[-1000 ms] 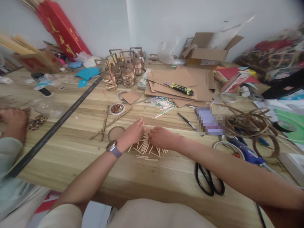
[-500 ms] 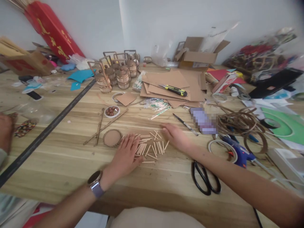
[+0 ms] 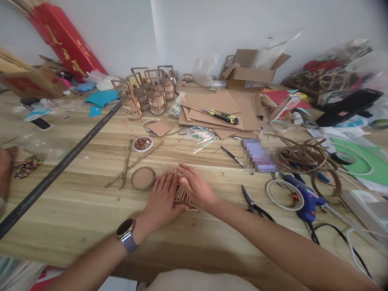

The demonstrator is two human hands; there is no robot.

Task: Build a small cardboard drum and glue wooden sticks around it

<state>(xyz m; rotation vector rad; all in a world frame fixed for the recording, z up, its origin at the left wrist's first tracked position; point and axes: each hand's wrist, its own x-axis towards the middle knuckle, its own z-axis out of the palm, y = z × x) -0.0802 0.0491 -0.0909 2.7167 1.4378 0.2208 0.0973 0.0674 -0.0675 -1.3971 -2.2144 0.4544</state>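
Note:
Short wooden sticks (image 3: 181, 194) lie in a heap on the wooden table, partly covered by both hands. My left hand (image 3: 163, 198) rests flat along their left side, fingers stretched out, a watch on its wrist. From the right, my right hand (image 3: 195, 186) lies against the heap, its fingers extended and slightly blurred. Just left of my left fingertips sits a round cardboard disc with a raised rim (image 3: 143, 178). Thin notched strips (image 3: 126, 165) cross each other farther left, beside a small white dish of brown beads (image 3: 142, 144).
Black scissors (image 3: 254, 204), a roll of tape (image 3: 285, 195) and a blue glue gun (image 3: 309, 202) lie to the right. Cardboard sheets with a yellow utility knife (image 3: 222, 116) and small woven baskets (image 3: 157, 101) stand behind. Another person's hand (image 3: 4, 169) shows at the left edge.
My right hand has moved left onto the sticks, which are now gathered closer together between my hands. My left hand has stayed nearly in place. The scissors' blades have come into view.

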